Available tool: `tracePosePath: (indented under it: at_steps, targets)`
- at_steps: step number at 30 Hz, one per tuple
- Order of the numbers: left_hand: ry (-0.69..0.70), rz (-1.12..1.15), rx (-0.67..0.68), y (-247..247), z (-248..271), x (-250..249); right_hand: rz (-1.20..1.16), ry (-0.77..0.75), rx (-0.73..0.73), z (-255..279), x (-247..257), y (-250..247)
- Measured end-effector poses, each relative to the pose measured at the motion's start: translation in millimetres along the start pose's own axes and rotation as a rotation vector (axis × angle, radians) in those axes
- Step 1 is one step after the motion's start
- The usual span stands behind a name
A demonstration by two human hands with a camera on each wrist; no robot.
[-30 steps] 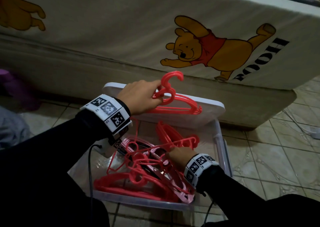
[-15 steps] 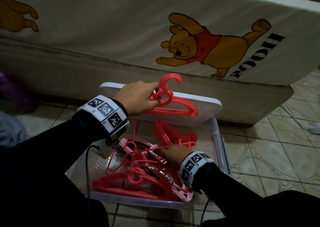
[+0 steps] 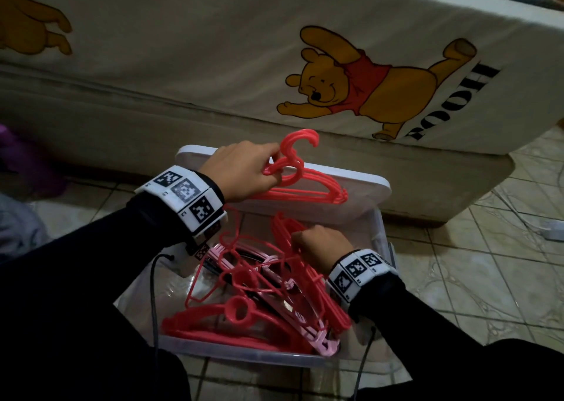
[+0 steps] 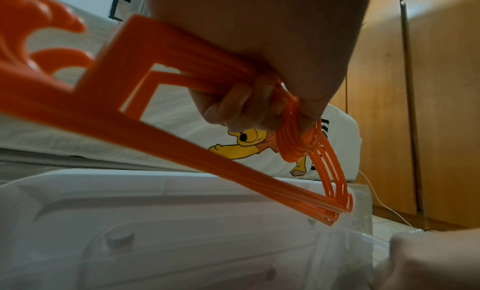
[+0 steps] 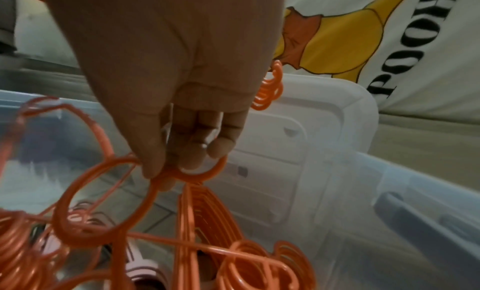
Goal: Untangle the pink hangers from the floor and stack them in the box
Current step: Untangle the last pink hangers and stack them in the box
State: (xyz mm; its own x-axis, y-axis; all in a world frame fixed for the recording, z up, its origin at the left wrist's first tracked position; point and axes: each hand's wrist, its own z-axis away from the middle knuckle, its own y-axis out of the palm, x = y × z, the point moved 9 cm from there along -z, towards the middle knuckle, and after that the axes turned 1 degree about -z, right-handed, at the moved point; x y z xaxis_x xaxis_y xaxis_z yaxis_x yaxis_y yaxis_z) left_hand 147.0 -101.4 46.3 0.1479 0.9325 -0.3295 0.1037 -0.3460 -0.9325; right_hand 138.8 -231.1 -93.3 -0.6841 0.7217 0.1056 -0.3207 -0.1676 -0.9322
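**Hangers sorted by hand over the box**

A flat bundle of hangers (image 3: 300, 183) is held by the left hand (image 3: 244, 171), with the fingers curled round it just under the hooks; in the left wrist view the fingers (image 4: 241, 107) are seen closed on the thin necks. By the right hand (image 3: 320, 240) one ring-shaped part of a hanger in the tangled pile (image 3: 253, 296) is pinched between thumb and fingertips (image 5: 194, 150). The pile lies inside the clear plastic box (image 3: 383, 241), and the bundle is kept above the white lid (image 3: 351, 183) at the far side of the box.

The hangers are judged to be light, thin, stiff plastic that can bend a little and may snap if it is pulled hard. Hooks and rings are easily caught in each other, so a hold at the neck, near the hook, is thought best, with a slow lift.

Behind the box a bed sheet (image 3: 213, 49) with a yellow bear in a red shirt is seen, and the word "POOH" can be read on it. No writing can be read on the hangers or the box.
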Motion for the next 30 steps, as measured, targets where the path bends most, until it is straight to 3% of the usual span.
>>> tracePosePath:
  at_steps: [6,11,17,23,26,30]
  targets:
    - [0.002,-0.011,0.005,0.6,0.4,0.5,0.026,-0.046,0.114,2.1,10.2,20.0]
    - [-0.002,-0.018,0.001,0.7,-0.5,2.9,-0.088,0.052,-0.086,1.4,-12.8,-3.4]
    - [0.003,-0.025,0.016,2.1,-0.6,1.8,-0.108,0.144,0.206,2.0,-22.0,46.8]
    - [0.002,-0.038,0.009,1.7,-2.9,1.9,-0.304,0.079,0.101,-4.2,-11.1,31.7]
    - [-0.004,-0.041,0.011,2.3,-3.5,2.7,-0.556,0.041,0.099,-2.0,-1.3,21.8]
    - [-0.009,-0.049,0.016,1.9,-3.3,3.0,-0.714,0.024,-0.051,-3.1,-0.1,-14.5]
